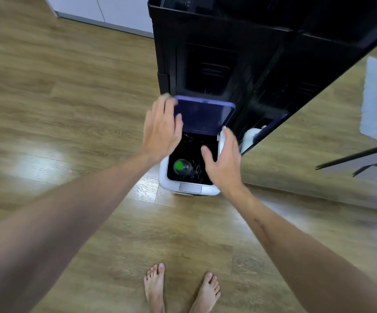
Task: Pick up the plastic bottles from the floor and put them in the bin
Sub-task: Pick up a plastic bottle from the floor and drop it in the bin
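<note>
A small white bin (184, 188) stands on the wooden floor with its purple lid (203, 114) raised. Inside, on a black liner, lies a clear plastic bottle (183, 167) with a green cap. My left hand (161, 129) is over the bin's left side, fingers spread and relaxed, touching the left edge of the lid. My right hand (224, 159) hovers over the bin's right rim, fingers straight and apart, holding nothing.
A tall black cabinet (205, 53) stands right behind the bin. A mirrored panel (318, 143) runs along the right. White cupboards (106, 10) line the far wall. My bare feet (180, 288) stand on the floor in front of the bin.
</note>
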